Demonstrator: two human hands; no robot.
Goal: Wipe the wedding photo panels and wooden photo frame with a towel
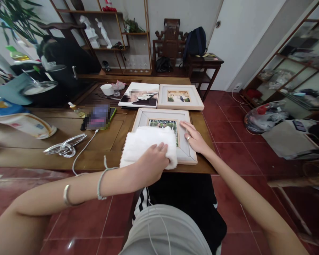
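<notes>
My left hand [151,164] presses a folded white fluffy cloth [139,143] with its fingers curled into it. Under the cloth lies a pale picture frame [164,113] with an outdoor photo of people, partly covered. My right hand [195,139] rests on the frame's right border, fingers stretched out and flat. Just behind are a second pale frame [199,101] holding a small photo and a larger photo panel [139,95], side by side on the wooden table [106,141].
On the table's left lie a clear glittery hair clip [66,145], a phone [99,117] with a white cable, a small dropper bottle [77,109] and a big detergent bottle [23,120]. A white cup [107,89] stands farther back. The table's right edge borders the red tiled floor [228,141].
</notes>
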